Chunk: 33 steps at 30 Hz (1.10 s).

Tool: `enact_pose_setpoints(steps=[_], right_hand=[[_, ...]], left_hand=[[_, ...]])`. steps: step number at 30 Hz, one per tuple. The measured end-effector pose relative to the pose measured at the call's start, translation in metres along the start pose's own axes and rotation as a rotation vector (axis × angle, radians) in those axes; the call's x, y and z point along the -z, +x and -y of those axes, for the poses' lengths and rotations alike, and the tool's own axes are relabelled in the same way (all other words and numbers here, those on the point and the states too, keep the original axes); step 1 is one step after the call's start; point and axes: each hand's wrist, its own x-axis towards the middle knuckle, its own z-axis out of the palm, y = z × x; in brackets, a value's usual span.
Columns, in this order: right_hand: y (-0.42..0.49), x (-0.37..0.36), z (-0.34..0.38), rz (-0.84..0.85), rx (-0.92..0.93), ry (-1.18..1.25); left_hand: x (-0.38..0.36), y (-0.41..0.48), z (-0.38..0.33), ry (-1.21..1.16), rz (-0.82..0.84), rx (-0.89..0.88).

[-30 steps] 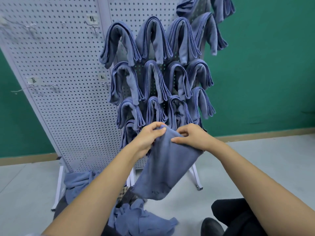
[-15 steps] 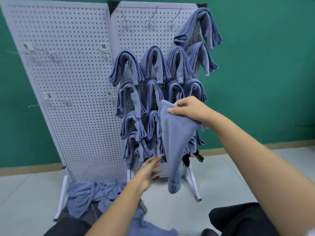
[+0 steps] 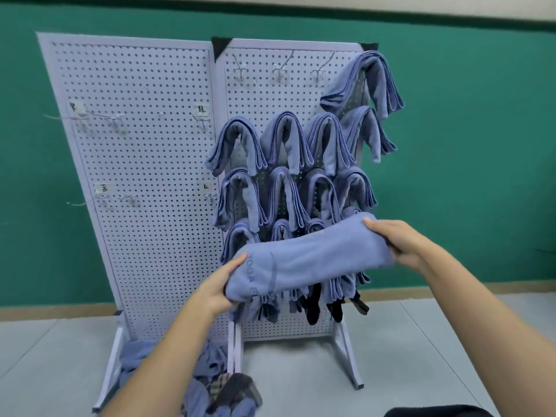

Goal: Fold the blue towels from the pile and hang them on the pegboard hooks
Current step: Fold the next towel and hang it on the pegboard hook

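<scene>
A folded blue towel (image 3: 310, 260) stretches level between my hands in front of the lower right pegboard (image 3: 261, 94). My left hand (image 3: 218, 287) grips its lower left end, thumb on top. My right hand (image 3: 400, 245) grips the right end, which sits a little higher. Behind it, several folded blue towels (image 3: 282, 139) hang over hooks in rows on the right panel. Three bare hooks (image 3: 281, 70) stick out along that panel's top row. The pile of loose blue towels (image 3: 210, 365) lies on the floor at the board's foot.
The left pegboard panel (image 3: 141, 176) carries a few bare hooks and small paper labels. The white frame legs (image 3: 346, 356) stand on grey floor. A green wall (image 3: 466, 145) is behind. Dark clips hang under the lowest towels.
The towel hung down from my right hand alone; now my left hand has taken its lower end and lifted it, so it lies level. My view has pulled back and tilted up.
</scene>
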Motion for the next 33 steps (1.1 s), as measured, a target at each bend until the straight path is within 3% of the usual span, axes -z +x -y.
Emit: enact_pose_setpoints(steps=[4,12,16,23,27,33], right_hand=[[0.004,-0.008,-0.019,0.190,-0.169,0.205],[0.023,-0.024,-0.022,0.330,-0.182,0.033],[0.025,-0.025,-0.015,0.392,-0.122,-0.073],[0.013,-0.030,0.019,0.385,0.190,0.178],[0.007,-0.026,0.015,0.328,0.200,0.104],[0.003,-0.024,0.025,0.300,0.193,0.159]], left_hand=[[0.018,-0.001,-0.037,0.067,-0.076,-0.069],[0.042,-0.010,-0.081,0.437,-0.068,-0.259],[0.047,-0.021,-0.095,0.583,-0.047,-0.272],[0.035,-0.039,-0.125,0.409,0.040,-0.526],[0.031,-0.046,-0.123,0.496,0.063,-0.537],[0.024,-0.052,-0.129,0.426,0.184,-0.497]])
